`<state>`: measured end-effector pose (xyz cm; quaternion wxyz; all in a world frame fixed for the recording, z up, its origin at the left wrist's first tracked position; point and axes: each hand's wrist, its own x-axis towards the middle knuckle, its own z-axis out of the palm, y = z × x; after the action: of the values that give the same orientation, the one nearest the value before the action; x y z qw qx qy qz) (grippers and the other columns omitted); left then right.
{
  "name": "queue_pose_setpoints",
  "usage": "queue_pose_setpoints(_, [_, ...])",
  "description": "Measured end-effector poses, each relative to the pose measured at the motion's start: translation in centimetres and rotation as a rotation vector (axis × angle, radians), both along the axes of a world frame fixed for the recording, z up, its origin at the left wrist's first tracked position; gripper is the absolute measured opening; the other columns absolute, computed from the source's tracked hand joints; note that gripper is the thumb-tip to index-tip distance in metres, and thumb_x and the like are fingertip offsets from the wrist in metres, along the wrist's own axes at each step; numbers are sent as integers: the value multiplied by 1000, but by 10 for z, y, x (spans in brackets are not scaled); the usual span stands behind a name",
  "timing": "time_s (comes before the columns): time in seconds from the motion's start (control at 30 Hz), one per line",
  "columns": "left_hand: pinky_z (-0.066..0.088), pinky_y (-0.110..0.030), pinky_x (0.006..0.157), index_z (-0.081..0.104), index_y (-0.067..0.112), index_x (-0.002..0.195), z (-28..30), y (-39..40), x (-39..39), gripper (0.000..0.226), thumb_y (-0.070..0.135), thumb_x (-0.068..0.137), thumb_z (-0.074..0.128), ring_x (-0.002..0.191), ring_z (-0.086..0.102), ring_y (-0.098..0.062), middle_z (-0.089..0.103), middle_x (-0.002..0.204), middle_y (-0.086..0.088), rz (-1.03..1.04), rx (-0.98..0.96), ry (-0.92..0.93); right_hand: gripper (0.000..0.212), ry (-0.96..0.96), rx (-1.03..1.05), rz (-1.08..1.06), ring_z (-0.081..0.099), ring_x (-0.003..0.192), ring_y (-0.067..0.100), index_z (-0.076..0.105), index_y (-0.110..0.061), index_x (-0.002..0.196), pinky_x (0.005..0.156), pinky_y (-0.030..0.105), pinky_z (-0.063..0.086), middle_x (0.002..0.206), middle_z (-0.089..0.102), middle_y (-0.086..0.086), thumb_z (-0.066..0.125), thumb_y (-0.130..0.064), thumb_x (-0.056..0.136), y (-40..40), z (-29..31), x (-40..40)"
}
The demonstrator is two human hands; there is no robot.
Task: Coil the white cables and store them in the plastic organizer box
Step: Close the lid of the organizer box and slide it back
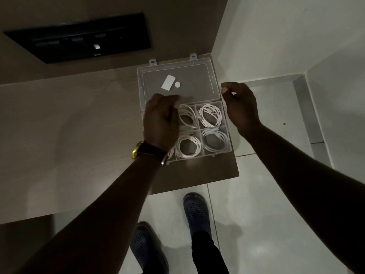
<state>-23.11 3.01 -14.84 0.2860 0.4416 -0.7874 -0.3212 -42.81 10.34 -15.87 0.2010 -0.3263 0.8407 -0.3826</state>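
Observation:
A clear plastic organizer box (229, 135) stands at the table's right corner with its lid (197, 76) swung open to the far side. Several coiled white cables lie one per compartment, such as one coil (210, 115) at the far right and another (188, 146) in the near middle. My left hand (160, 119) hovers palm down over the box's left compartments and hides them; its fingers curl at the lid's near edge. My right hand (240, 103) is at the lid's right edge, thumb and fingers pinched on it.
The box sits on a pale wooden table (69, 125), close to its right and front edges. A black panel (79, 38) is on the wall behind. Tiled floor and my shoes (194, 210) lie below the table edge. A white wall stands to the right.

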Motion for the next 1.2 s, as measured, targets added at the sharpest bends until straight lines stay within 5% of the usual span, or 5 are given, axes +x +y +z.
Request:
queue_pose_setpoints(0.2, [50,-30,92,64,6,120,-11,-64,41,31,7,90,55,109,64,-29,68,118,-17,517,552,-82,23,-552,157,-6,47,56,10,67,-5,110,49,23,35,82,62,8,60,-3,89,-36,4,-24])
queue_pose_setpoints(0.47, [52,-27,66,71,17,70,9,-46,58,43,-13,83,43,71,62,-21,69,72,-2,449,882,505,31,-651,-196,-18,57,71,24,72,-14,84,62,28,45,72,67,3,59,13,74,-2,12,-7])
queue_pose_setpoints(0.67, [49,-19,54,70,8,84,7,-25,80,21,-2,83,52,62,66,-12,73,70,5,364,821,466,28,-594,-283,116,63,118,29,72,-10,104,102,42,49,118,69,12,48,-4,90,50,7,5])
queue_pose_setpoints(0.93, [49,-35,99,55,26,132,-16,0,114,61,7,78,75,117,59,-18,60,127,1,-22,549,34,44,79,89,181,62,87,10,59,-18,131,74,22,54,124,62,7,71,-25,89,81,-13,34])
queue_pose_setpoints(1.2, [56,-25,75,55,30,126,-22,49,128,62,35,69,77,89,62,-3,61,104,7,19,325,-48,68,34,17,283,63,94,20,53,-14,137,70,33,61,121,55,5,80,-32,78,113,-11,47])
